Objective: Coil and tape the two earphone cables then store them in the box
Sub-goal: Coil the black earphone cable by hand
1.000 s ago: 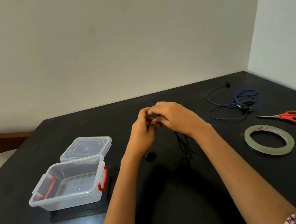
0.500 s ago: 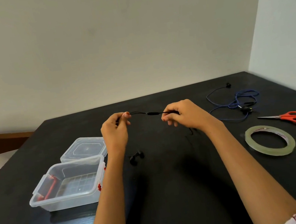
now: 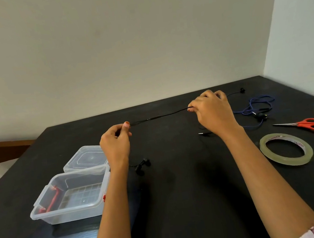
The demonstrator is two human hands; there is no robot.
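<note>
Two raised hands, left hand [image 3: 115,143] and right hand [image 3: 211,113], pinching black earphone cable [image 3: 163,115] taut

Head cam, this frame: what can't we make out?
Head view: black earphone cable vanishes against the dark table beyond the right hand.
Head view: box, right latch mostly hidden by the left forearm.
Head view: tape roll, print too small to read; free end indiscernible.
Head view: blue earphone cable, tangle too fine to trace.

A plain room: black table [image 3: 185,206] cornered by bare white walls [image 3: 120,42]
</note>
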